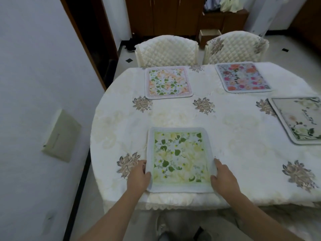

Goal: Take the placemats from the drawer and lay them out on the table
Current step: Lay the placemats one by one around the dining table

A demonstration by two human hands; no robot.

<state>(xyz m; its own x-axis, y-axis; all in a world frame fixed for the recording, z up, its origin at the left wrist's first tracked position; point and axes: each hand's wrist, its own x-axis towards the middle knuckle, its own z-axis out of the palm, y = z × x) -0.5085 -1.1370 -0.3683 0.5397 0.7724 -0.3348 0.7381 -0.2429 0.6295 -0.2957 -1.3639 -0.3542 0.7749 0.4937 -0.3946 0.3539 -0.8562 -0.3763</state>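
- Since the room frames everything, start there: white walls to the left, a dark doorway, brown wooden cabinets at the far end, and an open drawer (209,36) low on the floor beyond two quilted chairs (166,50).
- Next down in size, the table (243,129) wears a cream cloth with embroidered flower patches; it reaches from the chairs to the near edge where the person stands.
- Three placemats already lie on it, well apart: a peach-and-green mat (168,82) at the far left, a rose-patterned mat (242,77) at the far right, and a pale lettered mat (299,119) at the right edge, partly cut off.
- Between the hands lies the yellow-green placemat (179,160), flat, its long axis running away from the person, its near edge just at the table's rim.
- On its left border the left hand (139,177) pinches the edge, thumb on top; the right hand (224,178) does likewise on the right border. Both are equally near.
- Judging from this, squaring the mat and letting go is what remains here.
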